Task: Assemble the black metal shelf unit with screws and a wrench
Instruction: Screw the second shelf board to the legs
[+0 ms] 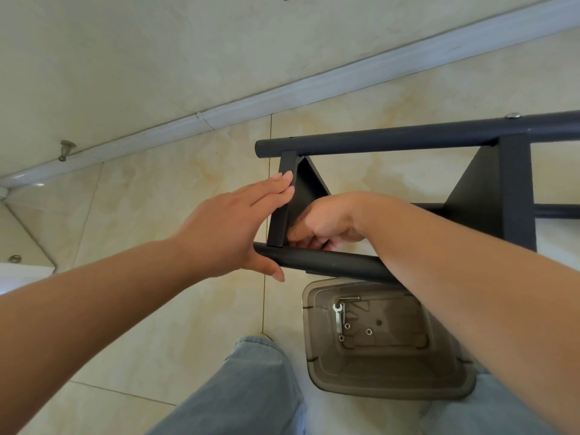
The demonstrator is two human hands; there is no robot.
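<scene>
While the black metal shelf unit [518, 196] lies on its side over the cream tiled floor [163, 189], both hands work at its left end. The left hand [232, 227] is spread nearly flat, its straight fingertips [284, 183] pressing the outer face of the end crossbar [284, 199] and its thumb lying against the end of the near tube [329, 262]. The right hand [323, 224] reaches in behind that crossbar with its fingers curled at the joint where crossbar meets near tube; what they pinch there is hidden, so I cannot tell whether it has hold of anything. The far tube [392, 141] runs parallel above, its open end just past the crossbar, with 1 screw head [513, 115] showing on top farther right. A second crossbar [518, 189] spans the 2 tubes to the right.

Just below the near tube, a translucent brown plastic bin [389, 381] stands on the floor between the person's jeans-clad knees [251, 387]. Inside it lie a small wrench [337, 315], a bolt [350, 298] and 3 washers [369, 331]. Bare tiles stretch left of the frame up to the white baseboard [251, 100] along the wall [141, 58].
</scene>
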